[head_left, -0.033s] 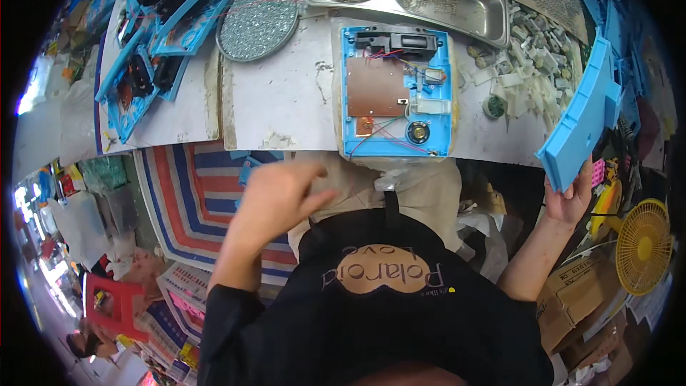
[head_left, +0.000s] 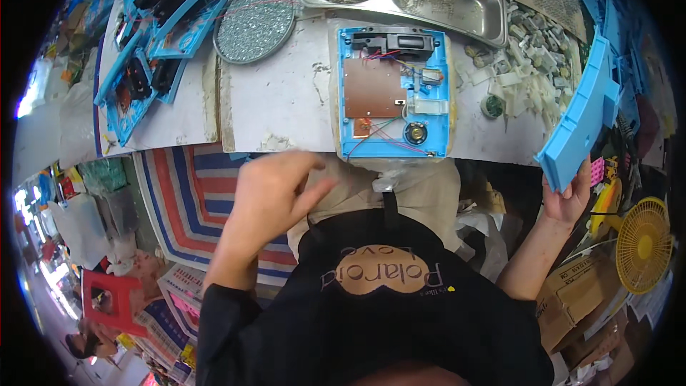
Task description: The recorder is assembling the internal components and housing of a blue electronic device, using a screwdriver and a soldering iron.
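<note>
My right hand grips the lower end of a long, curved light-blue plastic cover, held up at the right of the table. My left hand hovers over my lap, just off the table's front edge, fingers and thumb apart with nothing visible in it. Before me lies an open light-blue plastic housing. Inside it are a brown circuit board, a black rectangular unit at the far end, a small motor, a round speaker and thin coloured wires.
A round tray of small screws stands left of a divided metal tray of small metal parts. White plastic pieces are heaped at right. Blue housings pile up at far left. A yellow fan stands beyond my right forearm.
My left hand has moved slightly up toward the table edge, covering small blue pieces seen below it before. The right hand still holds the blue cover in nearly the same place.
</note>
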